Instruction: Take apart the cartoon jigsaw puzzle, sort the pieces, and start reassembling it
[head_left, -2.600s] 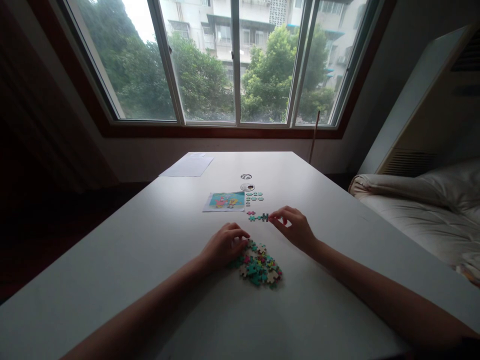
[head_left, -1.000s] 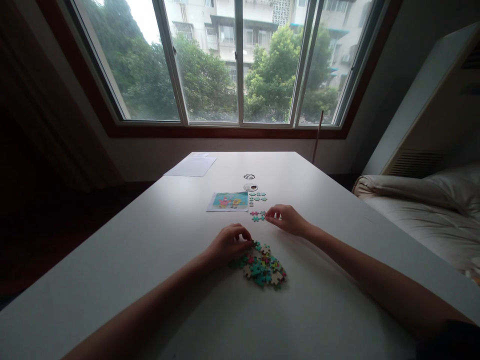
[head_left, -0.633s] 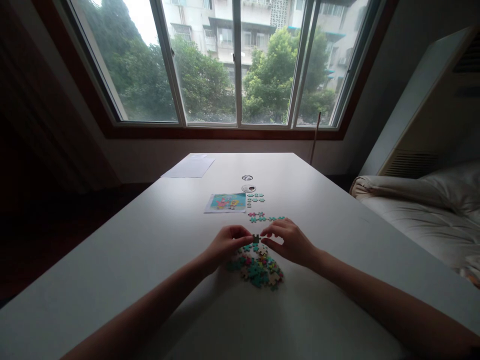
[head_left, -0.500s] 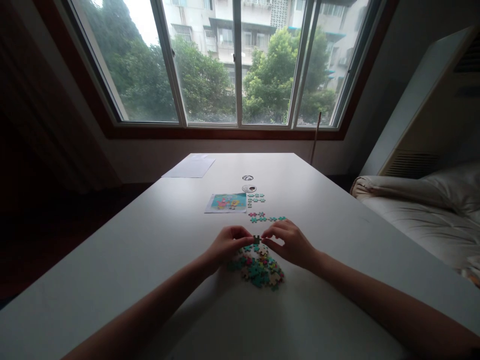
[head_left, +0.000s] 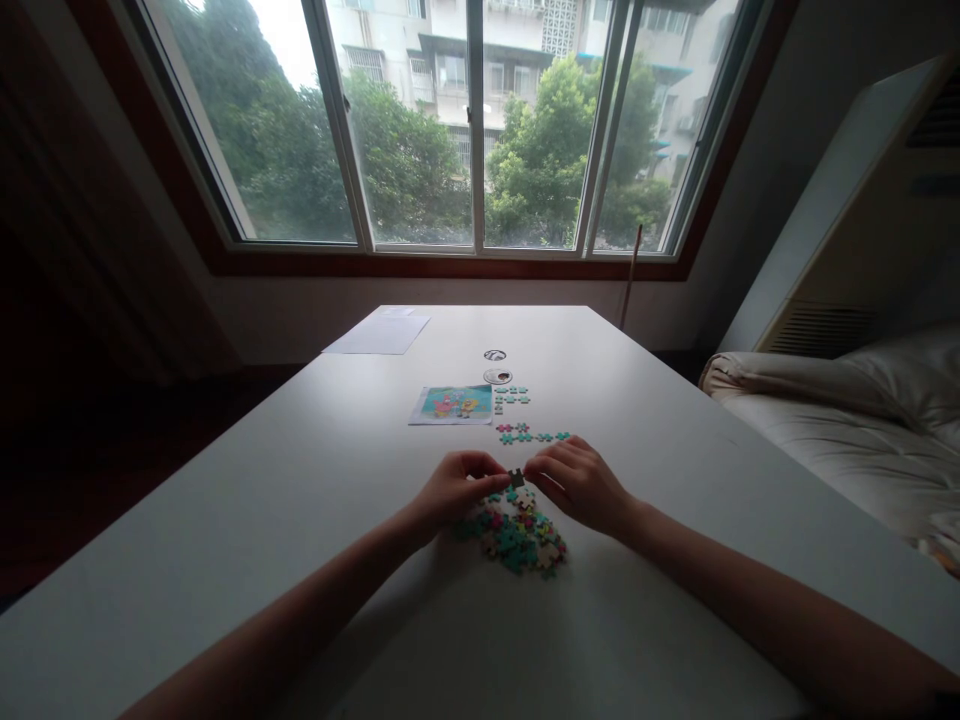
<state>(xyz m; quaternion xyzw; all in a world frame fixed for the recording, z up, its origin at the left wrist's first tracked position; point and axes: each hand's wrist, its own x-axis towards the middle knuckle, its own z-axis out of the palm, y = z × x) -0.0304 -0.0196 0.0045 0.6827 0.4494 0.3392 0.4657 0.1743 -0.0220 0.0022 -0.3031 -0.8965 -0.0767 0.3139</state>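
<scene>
A dark puzzle piece (head_left: 516, 478) is held up between my two hands, above a loose heap of puzzle pieces (head_left: 519, 540). My left hand (head_left: 461, 487) pinches its left side between thumb and fingers. On the other side, my right hand (head_left: 576, 482) is closed, with its fingertips at the piece's right edge. The heap mixes green, pink, yellow and pale pieces, and my left hand hides part of it. Just beyond my hands lie rows of puzzle pieces (head_left: 525, 438), mostly green with a few pink.
A cartoon picture sheet (head_left: 455, 405) lies left of another group of green pieces (head_left: 512, 395). Two round flat items, one being a disc (head_left: 498, 377), are farther back. White paper (head_left: 379, 335) lies at the table's (head_left: 262, 500) far left, and a sofa (head_left: 817, 410) stands to the right.
The puzzle piece has tilted and shifted slightly right. My right fingers have drawn closer together at its edge. My left hand has hardly moved.
</scene>
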